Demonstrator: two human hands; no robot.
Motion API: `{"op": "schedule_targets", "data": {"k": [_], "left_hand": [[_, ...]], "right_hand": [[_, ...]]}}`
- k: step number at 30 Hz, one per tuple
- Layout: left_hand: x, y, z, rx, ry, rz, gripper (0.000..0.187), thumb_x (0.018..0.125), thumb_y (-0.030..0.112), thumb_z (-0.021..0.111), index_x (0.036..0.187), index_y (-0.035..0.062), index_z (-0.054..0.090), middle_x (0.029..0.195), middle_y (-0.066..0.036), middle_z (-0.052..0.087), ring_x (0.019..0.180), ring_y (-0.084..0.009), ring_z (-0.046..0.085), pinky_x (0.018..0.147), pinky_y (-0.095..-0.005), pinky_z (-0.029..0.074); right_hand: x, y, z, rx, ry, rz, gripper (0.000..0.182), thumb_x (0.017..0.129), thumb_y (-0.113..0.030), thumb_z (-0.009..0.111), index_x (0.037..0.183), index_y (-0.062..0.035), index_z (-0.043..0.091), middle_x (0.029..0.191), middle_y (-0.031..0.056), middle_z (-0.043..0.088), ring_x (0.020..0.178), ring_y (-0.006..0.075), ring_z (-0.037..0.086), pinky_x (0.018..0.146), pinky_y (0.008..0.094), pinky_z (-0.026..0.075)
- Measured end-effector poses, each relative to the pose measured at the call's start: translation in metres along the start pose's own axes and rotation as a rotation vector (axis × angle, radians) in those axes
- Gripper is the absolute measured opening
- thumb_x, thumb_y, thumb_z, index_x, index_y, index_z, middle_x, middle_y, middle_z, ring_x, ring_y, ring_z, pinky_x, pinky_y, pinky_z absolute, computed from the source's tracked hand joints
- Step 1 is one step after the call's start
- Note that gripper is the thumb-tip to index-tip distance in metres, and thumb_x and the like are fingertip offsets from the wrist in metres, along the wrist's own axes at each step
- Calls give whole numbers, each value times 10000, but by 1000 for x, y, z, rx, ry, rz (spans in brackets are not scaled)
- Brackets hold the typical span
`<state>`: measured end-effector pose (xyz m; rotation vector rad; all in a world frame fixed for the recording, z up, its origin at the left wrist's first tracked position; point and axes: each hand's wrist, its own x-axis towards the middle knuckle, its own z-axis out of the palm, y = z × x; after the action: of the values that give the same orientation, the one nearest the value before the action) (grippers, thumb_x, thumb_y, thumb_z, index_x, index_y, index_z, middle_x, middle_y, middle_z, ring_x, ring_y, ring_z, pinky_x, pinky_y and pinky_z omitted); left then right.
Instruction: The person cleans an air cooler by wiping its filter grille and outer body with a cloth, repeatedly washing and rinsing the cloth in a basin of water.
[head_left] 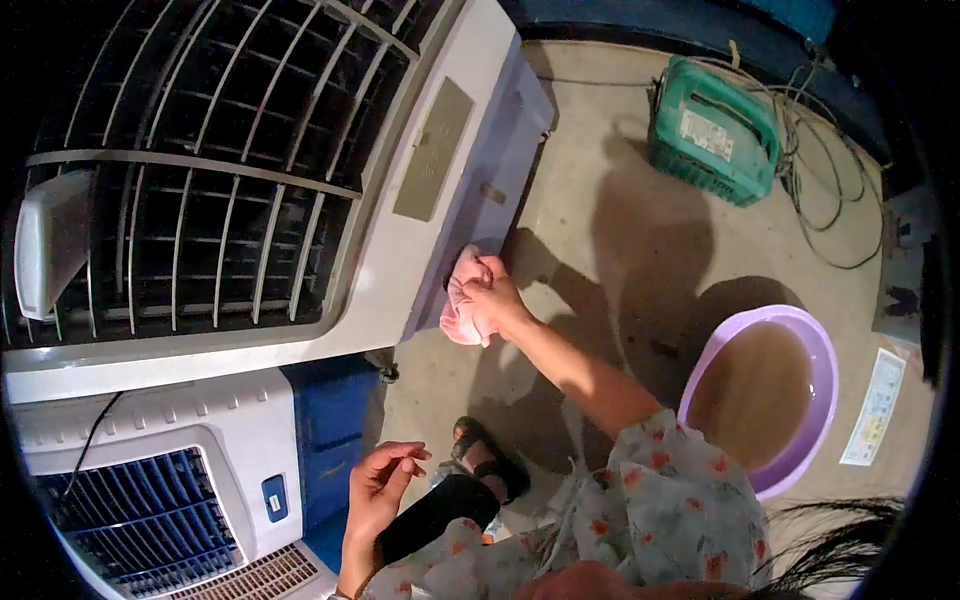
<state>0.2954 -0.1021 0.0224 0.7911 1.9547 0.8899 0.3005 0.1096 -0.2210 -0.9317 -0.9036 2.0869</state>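
Observation:
My right hand (pixel 500 298) grips a crumpled pink cloth (pixel 462 318) and holds it against the lower side panel of a large white air cooler (pixel 375 270). The cooler has a dark grille with pale slats, and it looks tilted in my view. My left hand (pixel 382 490) hangs free at the bottom centre, its fingers loosely bent and apart, with nothing in it. It is nearest to a second, smaller air cooler (pixel 240 420) with a blue side. A purple basin (pixel 822 385) of murky brown water stands on the floor to my right.
A green box-shaped device with a handle (pixel 715 130) lies on the floor at the upper right, beside a coiled cable (pixel 825 185). A printed paper sheet (pixel 873 408) lies right of the basin. My sandalled foot (pixel 488 460) is on the floor (pixel 570 130) below the cloth.

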Motion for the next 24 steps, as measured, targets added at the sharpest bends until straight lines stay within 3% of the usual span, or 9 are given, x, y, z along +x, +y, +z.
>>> {"op": "schedule_targets", "data": {"k": [3,10,11,14,15,18,21,24], "left_hand": [[2,-2,-3,1,-21,18,177,866,57,530,1017,-19,582,944,-115,610,830,-163,584,699,-269,484],[-1,6,-2,-28,-15,17,180,866,71,535,1018,-8,588,940,-113,609,795,-150,578,698,-261,480],[-2,7,-1,-33,-21,25,179,865,69,535,1018,-7,589,942,-113,608,793,-151,579,697,-261,480],[-6,7,-2,-26,-30,37,172,867,47,521,1014,-8,591,950,-116,607,797,-155,580,691,-262,481],[-6,4,-3,-31,-23,37,173,868,44,518,1015,-9,590,948,-116,608,799,-154,580,689,-263,481],[4,2,-6,-52,7,25,175,867,36,515,1020,-8,586,941,-108,613,809,-146,576,691,-261,477],[12,13,0,-88,41,29,175,870,55,520,1021,-8,585,936,-101,619,796,-140,571,691,-256,469],[12,22,6,-70,-30,104,183,877,85,520,1022,-4,586,925,-101,624,777,-137,566,686,-253,465]], "right_hand": [[-14,-3,6,-81,-39,-326,493,726,-72,579,1188,-78,405,1056,91,530,975,200,515,831,308,419],[-22,-5,-21,-640,-64,-76,287,771,-50,500,1056,-78,497,987,130,598,919,314,572,788,371,446],[-18,8,-25,-713,-70,-162,339,743,-57,539,1076,-115,507,984,108,607,893,321,581,763,381,461],[-25,3,-10,-608,-58,-384,413,727,-72,562,1115,-195,492,963,90,614,930,281,586,756,374,466],[-32,-11,-3,-530,-91,-285,393,723,-61,568,1094,-177,511,959,98,607,915,290,582,754,378,465],[-22,7,-7,-730,-14,-389,408,721,-55,572,1106,-173,505,937,103,601,889,299,578,747,379,466],[-9,10,-23,-874,-121,-140,419,713,-46,576,1106,-171,504,957,101,590,897,304,566,749,383,465],[-5,18,-33,-735,-201,-174,448,706,0,548,1131,-139,515,1012,138,590,912,295,577,761,378,454]]}}
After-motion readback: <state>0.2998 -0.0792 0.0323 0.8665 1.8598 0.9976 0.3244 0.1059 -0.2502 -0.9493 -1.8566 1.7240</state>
